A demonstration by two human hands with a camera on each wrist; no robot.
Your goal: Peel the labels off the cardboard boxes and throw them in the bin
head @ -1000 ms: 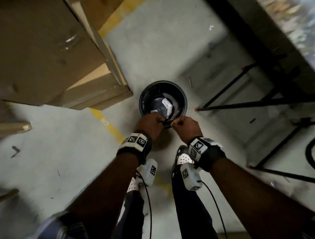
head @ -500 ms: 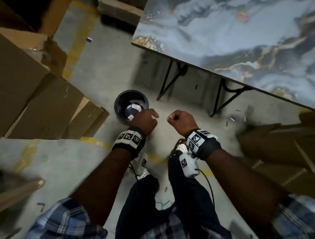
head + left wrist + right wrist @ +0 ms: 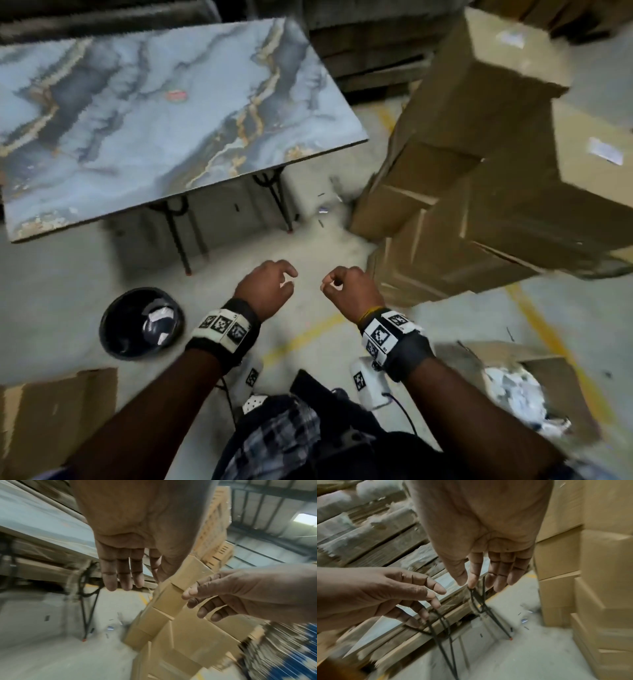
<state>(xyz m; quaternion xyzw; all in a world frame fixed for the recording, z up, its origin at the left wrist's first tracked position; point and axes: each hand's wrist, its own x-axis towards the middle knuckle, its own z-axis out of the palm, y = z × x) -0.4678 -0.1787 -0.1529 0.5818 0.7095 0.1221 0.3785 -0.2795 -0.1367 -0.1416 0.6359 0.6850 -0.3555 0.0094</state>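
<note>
A black round bin stands on the floor at the lower left, with white peeled labels lying inside. My left hand hovers to the right of the bin, fingers relaxed and empty. My right hand hangs beside it, loosely curled, holding nothing. Stacked cardboard boxes rise just right of the right hand. One box carries a white label on its far right face, and another label sits higher up.
A marble-topped table on thin black legs stands ahead on the left. An open box with crumpled white paper sits at the lower right, and another cardboard box at the lower left. Yellow floor lines cross the concrete.
Both hands were together over the bin a second ago. They have drawn back and moved right, fingers loosening, while the view swung from the bin toward the box stack.
</note>
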